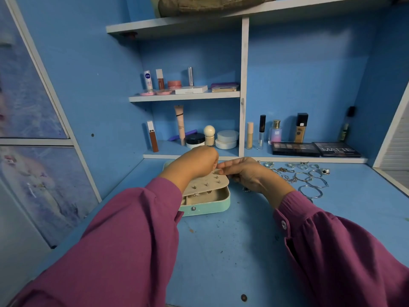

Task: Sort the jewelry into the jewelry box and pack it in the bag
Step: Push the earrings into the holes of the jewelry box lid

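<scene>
A mint-green jewelry box (208, 207) lies open on the blue desk. Its beige earring panel (205, 185) is tilted up over the tray and carries several studs. My left hand (194, 166) hovers over the panel's far edge with fingers curled down; their tips are hidden, so I cannot tell whether it holds anything. My right hand (245, 171) reaches in from the right and pinches the panel's far right corner between thumb and fingers. Loose rings and chains (290, 168) and silver bangles (312, 185) lie to the right. An olive-brown bag (212, 5) sits on the top shelf.
Cosmetics fill the shelves behind: jars (226, 139), bottles (275, 131) and two eyeshadow palettes (316, 149). A small dark trinket (246, 189) lies under my right wrist. A white shelf divider (243, 89) rises behind the box. Bare blue desk (232, 251) spreads in front.
</scene>
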`<action>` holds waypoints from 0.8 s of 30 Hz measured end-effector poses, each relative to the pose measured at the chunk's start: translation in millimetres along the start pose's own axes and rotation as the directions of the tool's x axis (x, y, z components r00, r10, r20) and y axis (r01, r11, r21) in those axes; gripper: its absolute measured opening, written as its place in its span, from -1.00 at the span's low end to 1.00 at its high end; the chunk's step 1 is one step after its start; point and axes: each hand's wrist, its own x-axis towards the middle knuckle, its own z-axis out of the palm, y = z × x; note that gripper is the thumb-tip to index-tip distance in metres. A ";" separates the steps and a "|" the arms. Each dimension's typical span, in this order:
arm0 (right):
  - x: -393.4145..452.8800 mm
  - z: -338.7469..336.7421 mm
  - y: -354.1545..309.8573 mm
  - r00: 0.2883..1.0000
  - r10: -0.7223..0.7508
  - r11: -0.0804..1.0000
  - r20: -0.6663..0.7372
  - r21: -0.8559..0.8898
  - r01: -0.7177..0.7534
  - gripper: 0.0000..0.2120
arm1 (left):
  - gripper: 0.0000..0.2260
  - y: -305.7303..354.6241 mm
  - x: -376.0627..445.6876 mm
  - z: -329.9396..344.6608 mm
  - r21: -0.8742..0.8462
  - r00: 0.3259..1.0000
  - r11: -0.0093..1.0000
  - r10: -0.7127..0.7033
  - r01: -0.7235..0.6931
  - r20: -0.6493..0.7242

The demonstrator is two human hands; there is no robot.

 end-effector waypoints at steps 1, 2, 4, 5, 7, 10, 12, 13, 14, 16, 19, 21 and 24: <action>-0.3 0.1 -0.5 1.000 0.000 1.000 0.002 -0.002 0.000 -0.87 | -0.90 0.0 -0.4 0.1 -0.008 1.000 1.000 -0.004 0.004 -0.002; -0.7 0.2 -1.1 1.000 -0.001 1.000 0.006 -0.004 0.001 -0.87 | -0.90 -0.4 -0.8 -0.3 -0.027 1.000 1.000 -0.010 0.009 -0.004; -3.2 0.8 -3.0 1.000 -0.004 1.000 0.007 -0.015 0.004 -0.88 | -0.90 -4.3 -1.0 -2.0 -0.114 1.000 0.993 -0.022 0.021 -0.003; -4.4 1.2 -3.8 1.000 -0.004 1.000 0.004 -0.020 0.004 -0.89 | -0.90 -8.4 -1.5 -3.1 -0.177 0.999 0.984 -0.033 0.032 0.000; -5.4 1.1 -4.8 1.000 0.001 1.000 -0.006 -0.017 -0.001 -0.93 | -0.88 -19.5 -4.8 -5.9 -0.310 0.998 0.949 -0.061 0.056 -0.004; -3.3 0.1 -4.3 1.000 0.012 1.000 -0.013 -0.013 -0.012 -0.91 | -0.87 -45.1 -15.8 -7.3 -0.493 0.987 0.866 -0.142 0.090 -0.069; -1.2 -1.0 -3.0 1.000 0.005 1.000 -0.024 -0.018 -0.006 -0.79 | -0.81 -66.7 -27.6 -2.4 -0.626 0.965 0.769 -0.243 0.128 -0.102; -1.2 -1.0 -2.5 1.000 -0.004 1.000 -0.022 -0.026 0.004 -0.77 | -0.76 -77.0 -35.0 1.0 -0.683 0.949 0.717 -0.294 0.142 -0.111; -1.8 -0.8 -2.3 1.000 -0.014 0.999 -0.015 -0.032 0.014 -0.76 | -0.72 -86.7 -42.8 5.4 -0.725 0.934 0.673 -0.337 0.149 -0.121; -3.7 0.2 -2.3 0.999 -0.032 0.999 -0.007 -0.035 0.032 -0.81 | -0.60 -100.5 -58.1 15.0 -0.785 0.908 0.603 -0.396 0.145 -0.136; -5.6 3.1 -2.4 0.998 -0.063 0.997 -0.011 -0.055 0.062 -0.92 | -0.56 -109.7 -75.2 28.3 -0.849 0.881 0.500 -0.463 0.172 -0.095; -7.5 5.8 -3.3 0.997 -0.073 0.994 -0.036 -0.085 0.069 -0.94 | -0.62 -112.8 -78.8 35.1 -0.884 0.878 0.435 -0.475 0.174 -0.062; -9.5 10.7 -5.2 0.992 -0.077 0.991 -0.100 -0.113 0.066 -0.86 | -0.82 -113.9 -80.0 41.8 -0.919 0.878 0.369 -0.475 0.139 -0.057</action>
